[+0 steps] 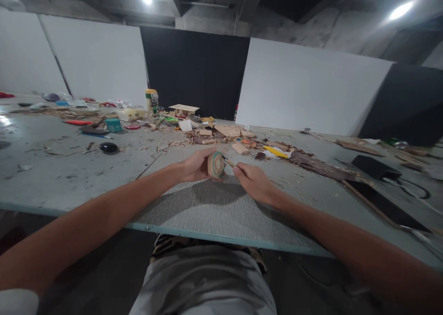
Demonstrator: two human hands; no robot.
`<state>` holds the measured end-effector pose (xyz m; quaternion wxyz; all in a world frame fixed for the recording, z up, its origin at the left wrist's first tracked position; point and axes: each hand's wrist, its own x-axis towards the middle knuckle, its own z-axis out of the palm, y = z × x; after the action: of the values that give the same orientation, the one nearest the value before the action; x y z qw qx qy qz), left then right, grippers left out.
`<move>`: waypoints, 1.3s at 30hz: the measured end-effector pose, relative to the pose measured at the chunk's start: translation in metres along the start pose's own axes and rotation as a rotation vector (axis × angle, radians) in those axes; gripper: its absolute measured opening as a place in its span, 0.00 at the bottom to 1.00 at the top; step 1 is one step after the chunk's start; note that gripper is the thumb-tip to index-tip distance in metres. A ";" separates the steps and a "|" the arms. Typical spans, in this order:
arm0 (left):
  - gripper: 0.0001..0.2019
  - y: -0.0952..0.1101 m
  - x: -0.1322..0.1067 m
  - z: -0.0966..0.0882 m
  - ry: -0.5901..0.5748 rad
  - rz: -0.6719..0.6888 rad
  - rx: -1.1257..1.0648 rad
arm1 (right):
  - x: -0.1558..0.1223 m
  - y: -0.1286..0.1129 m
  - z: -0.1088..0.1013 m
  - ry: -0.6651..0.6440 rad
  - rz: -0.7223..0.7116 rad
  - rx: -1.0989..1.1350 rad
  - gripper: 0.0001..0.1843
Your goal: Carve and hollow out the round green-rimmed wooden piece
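My left hand [195,165] is closed around a small round wooden piece [216,164], holding it on edge above the table. A teal ring and a paler centre show on the face turned to the right. In my right hand [254,180] is a thin brush-like tool [229,162] with a light handle and a dark tip, gripped close to that tip. The tip is at the right side of the wooden piece; whether it touches I cannot tell. Beneath both hands lies a grey textured mat [207,213].
Wood shavings and scraps [228,130] spread across the back of the table. A yellow-lidded bottle [152,102], a teal box [113,125] and a black mouse-shaped object [108,147] stand to the left. On the right are a bark strip [318,165], a phone [384,202] and a black box [375,167] with cables.
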<state>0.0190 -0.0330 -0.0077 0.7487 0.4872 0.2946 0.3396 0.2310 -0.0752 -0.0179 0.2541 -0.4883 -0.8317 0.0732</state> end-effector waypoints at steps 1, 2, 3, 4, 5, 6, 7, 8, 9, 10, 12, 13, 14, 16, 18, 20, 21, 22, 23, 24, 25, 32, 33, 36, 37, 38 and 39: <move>0.18 0.000 0.000 0.001 0.009 -0.003 0.000 | 0.000 0.000 0.000 0.000 -0.006 0.004 0.17; 0.18 0.000 0.000 0.001 0.015 -0.003 -0.003 | 0.000 0.000 0.001 -0.001 -0.012 0.005 0.17; 0.18 0.000 0.000 0.001 0.015 -0.001 -0.009 | -0.001 0.000 0.001 -0.002 -0.019 0.005 0.17; 0.18 0.000 0.000 0.001 0.010 0.004 -0.015 | -0.001 0.000 0.001 -0.002 -0.024 0.005 0.16; 0.18 0.000 0.000 0.000 -0.007 0.004 -0.014 | -0.001 -0.001 0.001 0.001 -0.029 0.006 0.16; 0.19 -0.001 0.001 -0.001 -0.031 0.001 -0.008 | -0.001 -0.001 0.001 0.006 -0.033 0.011 0.16; 0.21 -0.001 0.001 -0.002 -0.057 -0.006 0.001 | -0.002 -0.001 0.001 0.013 -0.035 0.020 0.17; 0.23 -0.001 0.002 -0.004 -0.078 -0.014 0.010 | -0.002 -0.001 0.002 0.019 -0.036 0.031 0.17; 0.24 -0.002 0.002 -0.005 -0.093 -0.023 0.018 | -0.002 0.000 0.002 0.024 -0.037 0.039 0.17; 0.26 -0.002 0.002 -0.006 -0.101 -0.032 0.023 | -0.002 0.000 0.002 0.028 -0.037 0.044 0.17; 0.30 -0.003 0.003 -0.007 -0.099 -0.047 0.025 | -0.002 0.001 0.003 0.031 -0.042 0.045 0.17; 0.31 -0.003 0.003 -0.007 -0.094 -0.052 0.027 | -0.002 0.001 0.003 0.031 -0.044 0.044 0.16; 0.31 -0.003 0.003 -0.006 -0.089 -0.055 0.029 | -0.002 0.001 0.003 0.031 -0.046 0.043 0.16; 0.31 -0.002 0.003 -0.005 -0.076 -0.060 0.027 | -0.002 0.001 0.003 0.034 -0.047 0.043 0.16; 0.31 0.000 0.002 -0.003 -0.063 -0.064 0.019 | -0.002 0.001 0.003 0.038 -0.047 0.045 0.16; 0.31 0.001 0.001 -0.001 -0.061 -0.072 0.021 | -0.002 0.001 0.003 0.042 -0.046 0.045 0.17; 0.31 0.002 0.000 0.000 -0.060 -0.078 0.028 | -0.002 0.001 0.003 0.043 -0.045 0.042 0.17; 0.32 0.002 0.000 0.001 -0.059 -0.084 0.036 | -0.002 0.001 0.003 0.043 -0.047 0.037 0.17; 0.32 0.003 -0.001 0.002 -0.057 -0.091 0.045 | -0.002 0.002 0.003 0.044 -0.050 0.028 0.17; 0.32 0.003 -0.001 0.002 -0.055 -0.096 0.052 | -0.002 0.002 0.003 0.047 -0.054 0.015 0.17; 0.32 0.003 -0.002 0.003 -0.055 -0.101 0.058 | -0.002 0.002 0.003 0.049 -0.060 -0.005 0.17; 0.32 0.002 -0.005 0.002 -0.101 -0.121 0.110 | -0.007 -0.004 -0.002 0.019 -0.068 -0.189 0.15; 0.32 0.002 -0.006 0.002 -0.099 -0.122 0.122 | -0.007 -0.005 -0.002 0.003 -0.068 -0.183 0.16; 0.31 0.001 -0.006 0.000 -0.107 -0.112 0.162 | -0.008 -0.009 -0.001 -0.055 -0.053 -0.161 0.18; 0.32 0.000 -0.006 0.000 -0.106 -0.108 0.177 | -0.008 -0.010 0.000 -0.071 -0.039 -0.175 0.19; 0.31 0.000 -0.006 0.001 -0.098 -0.105 0.194 | -0.008 -0.011 0.000 -0.084 -0.023 -0.204 0.18; 0.31 -0.001 -0.006 0.002 -0.083 -0.103 0.213 | -0.007 -0.012 0.000 -0.096 -0.012 -0.238 0.18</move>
<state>0.0166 -0.0393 -0.0070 0.7206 0.5619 0.3223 0.2471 0.2244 -0.0877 -0.0163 0.1546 -0.5060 -0.8486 -0.0039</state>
